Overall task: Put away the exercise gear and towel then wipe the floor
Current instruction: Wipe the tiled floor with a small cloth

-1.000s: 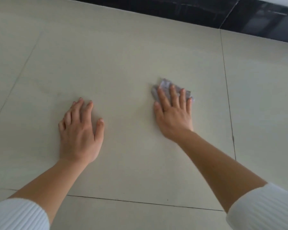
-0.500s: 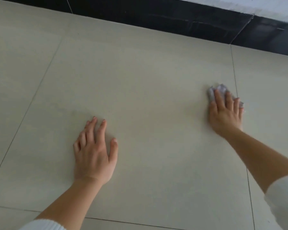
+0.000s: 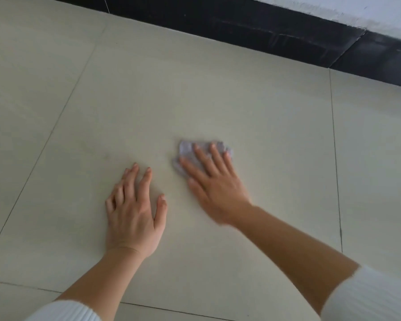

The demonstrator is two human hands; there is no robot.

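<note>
Across the whole view: pale tiled floor (image 3: 241,100), thin grout lines, a black skirting band (image 3: 264,35) along the far edge. No exercise gear or towel in sight, so this is judged to be the wiping stage, late in the task.

Left hand (image 3: 134,214), near centre: flat on the tile, fingers (image 3: 146,181) straight and apart, holding nothing. Reads as a brace.

Right hand (image 3: 218,188), just right of it and a little farther: palm down on a small grey-lilac cloth (image 3: 188,149), fingers straight, slightly apart, pressing rather than gripping. The hand is blurred. The cloth is bunched and shows past the fingertips and at the left side.

To wipe well: put weight through the palm so the cloth travels with the hand instead of rolling out. Make overlapping passes out to the grout lines and skirting. Move the left hand clear of the stroke path.

Containers: none in view, so no contents to note.
</note>
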